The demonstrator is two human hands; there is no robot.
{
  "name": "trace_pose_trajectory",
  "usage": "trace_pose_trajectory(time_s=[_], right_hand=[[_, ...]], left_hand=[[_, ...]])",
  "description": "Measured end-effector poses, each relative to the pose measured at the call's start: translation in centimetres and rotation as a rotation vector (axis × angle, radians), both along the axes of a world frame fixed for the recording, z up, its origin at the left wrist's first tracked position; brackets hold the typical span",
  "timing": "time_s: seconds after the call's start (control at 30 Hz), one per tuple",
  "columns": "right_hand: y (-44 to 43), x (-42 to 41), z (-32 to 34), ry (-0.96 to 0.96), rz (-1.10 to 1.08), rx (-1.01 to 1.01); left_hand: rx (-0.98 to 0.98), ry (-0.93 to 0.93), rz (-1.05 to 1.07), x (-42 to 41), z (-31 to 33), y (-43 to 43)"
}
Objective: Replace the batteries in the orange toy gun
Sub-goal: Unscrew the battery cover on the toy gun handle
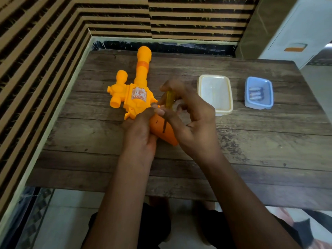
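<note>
Both hands hide toy gun (138, 97) grip, right hand (190, 121) fingers pinching screwdriver (168, 99), left hand (142, 130) clasping grip.

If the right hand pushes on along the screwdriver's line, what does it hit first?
Most likely the orange toy gun: the right hand angles the screwdriver down onto its grip, apparently already touching; depth unclear.

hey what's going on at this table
A person is working on an orange toy gun lying on a wooden table. The left hand steadies its grip while the right hand holds a yellow-handled screwdriver, tip down on the grip, apparently at the battery cover. To the right sit a white container and a blue container holding batteries.
</note>
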State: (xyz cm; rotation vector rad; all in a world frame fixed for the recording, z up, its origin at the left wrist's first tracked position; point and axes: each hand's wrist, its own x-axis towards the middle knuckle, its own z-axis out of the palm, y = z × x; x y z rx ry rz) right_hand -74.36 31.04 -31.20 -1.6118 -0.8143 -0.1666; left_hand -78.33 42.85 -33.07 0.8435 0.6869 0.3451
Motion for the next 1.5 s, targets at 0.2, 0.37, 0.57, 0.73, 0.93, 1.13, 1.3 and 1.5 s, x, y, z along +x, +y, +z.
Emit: trace_pose_trajectory(time_s=[0.2, 0.37, 0.57, 0.73, 0.93, 1.13, 1.3, 1.5], right_hand=[[-0.2, -0.4, 0.2, 0.088, 0.036, 0.026], [-0.2, -0.8, 0.3, 0.092, 0.074, 0.065], [-0.8, -0.8, 0.1, 0.078, -0.012, 0.029], [-1.0, -0.9, 0.2, 0.119, 0.038, 0.032], [-0.8, -1.0, -0.2, 0.176, 0.138, 0.055], [-0.4, -1.3, 0.3, 0.015, -0.041, 0.028], [-0.3, -1.3, 0.3, 0.048, -0.019, 0.039], [-0.2, -1.2, 0.5, 0.048, 0.017, 0.033]], left_hand=[[0.032, 0.033, 0.021, 0.1, 0.5, -0.4], [-0.009, 0.065, 0.050, 0.0, 0.3, -0.4], [-0.035, 0.120, 0.088, 0.1, 0.7, -0.5], [-0.038, 0.133, 0.083, 0.0, 0.7, -0.6], [-0.023, 0.097, 0.042, -0.2, 1.3, -0.9], [0.037, 0.026, 0.010, -0.8, 0.7, -0.8], [0.011, 0.066, 0.011, -0.2, 0.1, -0.3], [0.015, 0.109, -0.020, 0.2, -0.4, -0.2]])
